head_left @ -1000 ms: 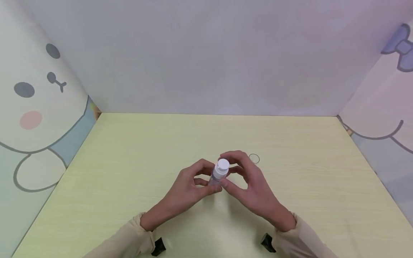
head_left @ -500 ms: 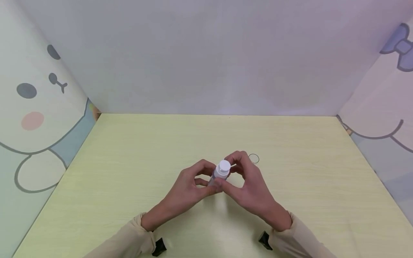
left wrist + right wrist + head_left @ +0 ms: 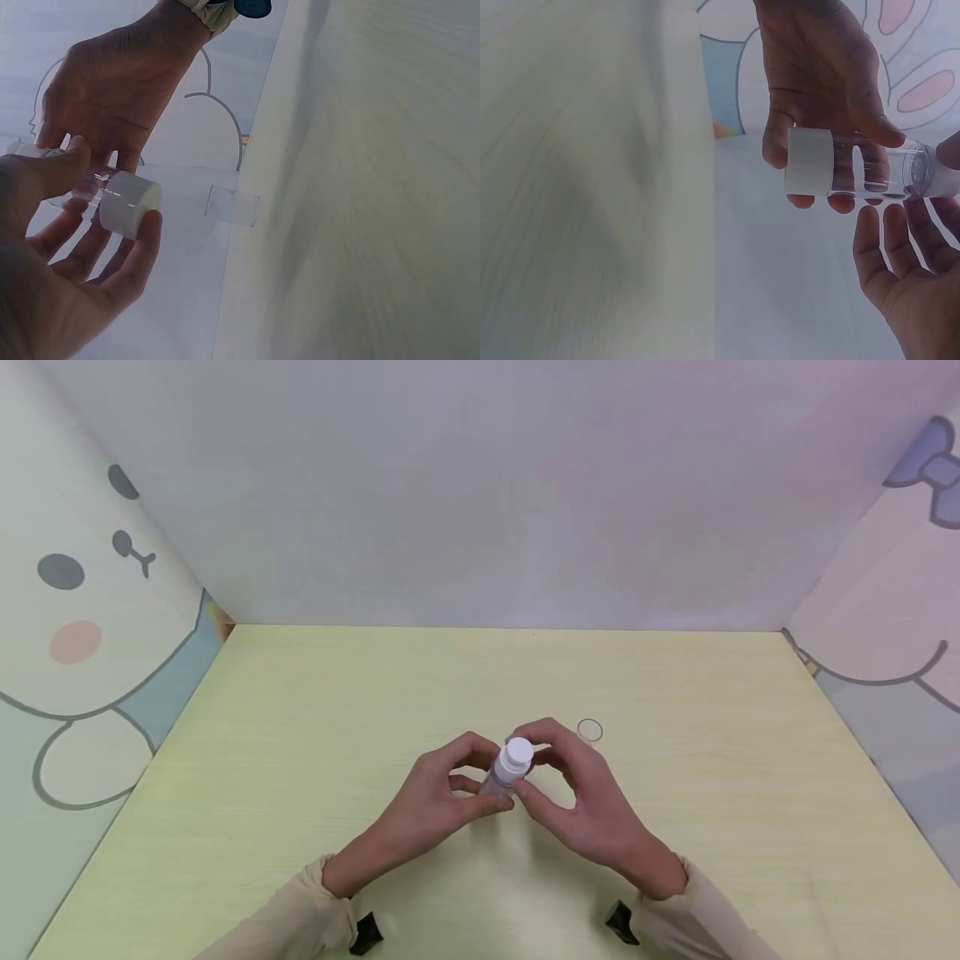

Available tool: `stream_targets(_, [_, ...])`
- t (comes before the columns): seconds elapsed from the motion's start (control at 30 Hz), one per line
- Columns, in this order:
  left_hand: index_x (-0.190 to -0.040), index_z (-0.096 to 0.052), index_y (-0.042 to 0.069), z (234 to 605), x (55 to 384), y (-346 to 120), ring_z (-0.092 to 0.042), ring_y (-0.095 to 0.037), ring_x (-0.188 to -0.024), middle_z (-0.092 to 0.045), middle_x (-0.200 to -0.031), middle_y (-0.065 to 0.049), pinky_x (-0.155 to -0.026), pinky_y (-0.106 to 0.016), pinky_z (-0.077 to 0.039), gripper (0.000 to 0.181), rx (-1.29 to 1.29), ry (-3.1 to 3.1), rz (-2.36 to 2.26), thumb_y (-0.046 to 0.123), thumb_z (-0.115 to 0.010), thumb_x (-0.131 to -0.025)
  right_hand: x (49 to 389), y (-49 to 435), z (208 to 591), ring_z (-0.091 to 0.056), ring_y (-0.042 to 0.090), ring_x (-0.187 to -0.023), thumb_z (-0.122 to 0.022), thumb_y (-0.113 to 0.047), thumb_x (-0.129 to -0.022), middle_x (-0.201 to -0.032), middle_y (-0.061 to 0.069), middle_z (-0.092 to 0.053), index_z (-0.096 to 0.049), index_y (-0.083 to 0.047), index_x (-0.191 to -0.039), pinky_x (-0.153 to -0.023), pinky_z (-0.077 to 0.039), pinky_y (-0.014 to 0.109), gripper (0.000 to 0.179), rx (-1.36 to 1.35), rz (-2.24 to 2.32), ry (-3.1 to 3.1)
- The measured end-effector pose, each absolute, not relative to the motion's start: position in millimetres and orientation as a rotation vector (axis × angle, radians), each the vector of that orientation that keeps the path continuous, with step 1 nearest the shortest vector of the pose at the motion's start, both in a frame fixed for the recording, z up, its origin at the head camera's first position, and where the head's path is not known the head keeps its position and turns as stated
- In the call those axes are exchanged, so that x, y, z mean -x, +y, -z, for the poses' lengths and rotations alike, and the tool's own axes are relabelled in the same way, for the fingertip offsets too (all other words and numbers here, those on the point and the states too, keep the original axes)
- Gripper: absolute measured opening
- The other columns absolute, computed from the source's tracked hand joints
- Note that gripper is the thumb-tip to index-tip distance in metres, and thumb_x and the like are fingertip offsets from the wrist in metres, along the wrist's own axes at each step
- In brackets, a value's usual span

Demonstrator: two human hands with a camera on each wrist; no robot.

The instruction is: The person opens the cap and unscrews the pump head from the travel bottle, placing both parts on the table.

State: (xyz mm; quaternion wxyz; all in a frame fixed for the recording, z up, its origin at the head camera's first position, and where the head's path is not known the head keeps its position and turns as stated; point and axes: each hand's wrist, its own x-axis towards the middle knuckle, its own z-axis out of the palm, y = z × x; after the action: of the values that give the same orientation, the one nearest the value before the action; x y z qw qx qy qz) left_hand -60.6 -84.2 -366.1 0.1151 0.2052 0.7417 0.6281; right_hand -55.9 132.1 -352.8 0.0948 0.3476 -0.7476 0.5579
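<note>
A small bottle (image 3: 504,770) with a see-through body, a white top and a white base is held tilted over the table, between both hands. My left hand (image 3: 438,789) grips its body from the left; in the left wrist view a finger lies against the white base (image 3: 129,204). My right hand (image 3: 581,797) pinches the neck just below the white top (image 3: 520,751), thumb in front and fingers behind. In the right wrist view the clear body (image 3: 870,166) shows between the hands. Whether the bottle holds anything cannot be told.
Just beyond my right hand, a clear open-looking cylinder (image 3: 232,206) stands on the pale wooden table (image 3: 337,693). From above its rim reads as a thin dark ring (image 3: 590,730). A plain wall and cartoon-printed side panels (image 3: 75,602) enclose the table.
Around the bottle's upper part, my right hand's thumb and fingers have shifted one way and then back, as in turning the top. My left hand has stayed almost still.
</note>
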Motion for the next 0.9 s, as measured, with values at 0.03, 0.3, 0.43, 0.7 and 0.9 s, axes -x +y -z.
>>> stream_targets(0.03, [-0.121,-0.066,0.022,366.3,60.7,-84.2,-0.068,-0.018,-0.112,-0.07,-0.12,0.001,-0.09,-0.032,-0.064,0.042,-0.603,2.173,-1.84,0.014,-0.087,-0.086,55.9,132.5,352.6,-0.063,0.013,-0.105,-0.071,0.006,-0.092,-0.115,0.001,-0.065,-0.06,-0.012,-0.127,-0.09,-0.059,0.03,0.04,-1.037,-1.651,-2.218])
stream_targets(0.3, [-0.122,-0.065,0.023,364.8,61.1,-83.7,-0.068,-0.017,-0.113,-0.071,-0.121,0.001,-0.09,-0.032,-0.064,0.043,-0.609,2.182,-1.829,0.018,-0.088,-0.086,55.7,134.5,352.1,-0.065,0.014,-0.108,-0.073,0.005,-0.091,-0.126,0.006,-0.065,-0.058,-0.009,-0.137,-0.093,-0.059,0.03,0.051,-1.035,-1.646,-2.251])
stream_targets(0.43, [-0.121,-0.065,0.024,362.7,61.6,-83.0,-0.068,-0.016,-0.112,-0.07,-0.12,0.003,-0.089,-0.032,-0.064,0.042,-0.633,2.204,-1.815,0.021,-0.088,-0.086,54.0,133.0,351.6,-0.064,0.014,-0.109,-0.083,0.001,-0.085,-0.125,0.004,-0.061,-0.052,-0.009,-0.138,-0.093,-0.058,0.03,0.063,-0.922,-1.692,-2.296])
stream_targets(0.7, [-0.12,-0.066,0.023,360.4,62.9,-80.4,-0.069,-0.015,-0.111,-0.071,-0.119,0.002,-0.089,-0.032,-0.064,0.037,-0.639,2.196,-1.807,0.02,-0.085,-0.089,54.1,129.4,350.1,-0.064,0.015,-0.099,-0.087,0.004,-0.08,-0.11,0.002,-0.056,-0.05,-0.005,-0.116,-0.091,-0.059,0.031,0.053,-0.757,-1.786,-2.275])
stream_targets(0.9, [-0.12,-0.066,0.023,356.9,63.3,-78.9,-0.069,-0.015,-0.109,-0.072,-0.118,0.003,-0.088,-0.031,-0.064,0.038,-0.622,2.201,-1.808,0.017,-0.086,-0.087,54.3,129.9,346.7,-0.064,0.016,-0.099,-0.084,0.004,-0.083,-0.109,0.002,-0.058,-0.05,-0.006,-0.112,-0.091,-0.06,0.031,0.047,-0.759,-1.821,-2.269])
